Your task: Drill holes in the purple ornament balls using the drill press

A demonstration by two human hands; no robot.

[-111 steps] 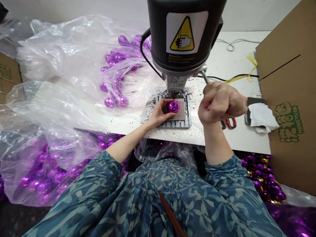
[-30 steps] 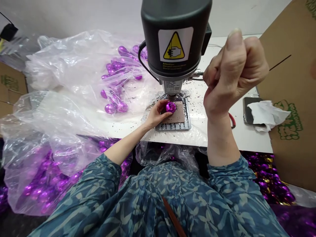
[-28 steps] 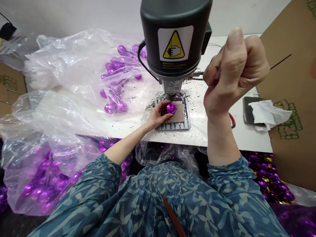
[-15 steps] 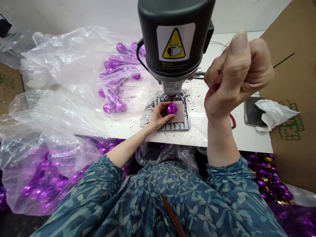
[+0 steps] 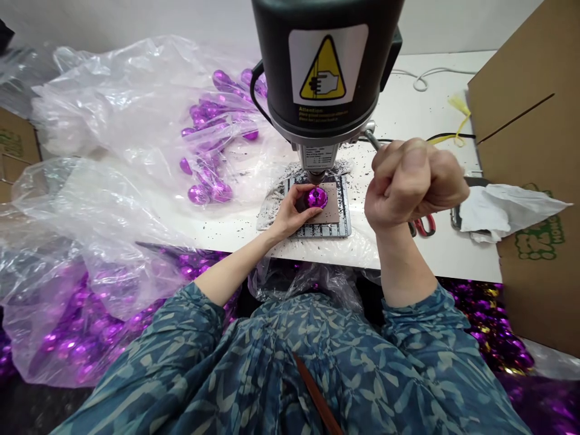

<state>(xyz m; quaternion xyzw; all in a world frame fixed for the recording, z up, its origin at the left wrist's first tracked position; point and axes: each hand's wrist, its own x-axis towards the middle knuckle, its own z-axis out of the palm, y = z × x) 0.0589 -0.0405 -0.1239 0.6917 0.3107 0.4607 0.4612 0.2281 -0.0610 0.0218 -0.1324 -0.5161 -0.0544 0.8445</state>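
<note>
A shiny purple ball sits on a brownish board on the metal base plate of a drill press. My left hand grips the ball from its left side, thumb in front and fingers behind. The machine's spindle end is directly above the ball; whether it touches the ball is hard to tell. My right hand is closed round the end of the drill press lever, to the right of the motor housing. The lever's end is hidden inside my fist.
Dark shavings litter the white table around the base. Clear plastic bags and more purple balls lie left. Red-handled pliers, a white tissue and a cardboard box are on the right.
My right hand has come down with the lever, uncovering a yellow tie and cables behind it. My left hand stays on the purple ball.
</note>
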